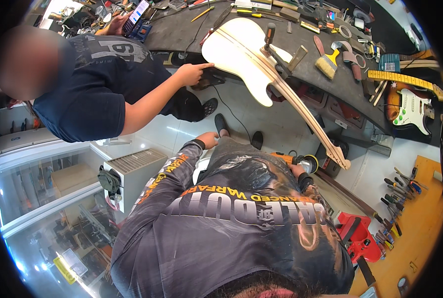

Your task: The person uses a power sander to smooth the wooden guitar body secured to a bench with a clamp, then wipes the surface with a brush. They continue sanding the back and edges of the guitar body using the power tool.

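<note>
My left hand [209, 140] rests by my left thigh with its fingers curled in; whatever may be inside them is hidden. Down at my right side, my right hand [297, 170] is closed around an orange power tool [282, 158] with a round disc head [309, 163]. In front of me, a white guitar body [239, 47] with a long striped wooden neck [303, 111] lies over the bench edge. A clamp [269, 37] sits across the guitar near the neck joint. A co-worker's hand [190, 74] points a finger at the body's left edge.
The dark workbench [306, 54] carries many tools, among them a wide brush [327, 64] and tape rolls. A sunburst guitar [410, 111] lies at the right. The co-worker holds a phone [136, 15]. A glass cabinet [47, 184], a red guitar body [358, 236] and a tool rack [415, 213] stand nearby.
</note>
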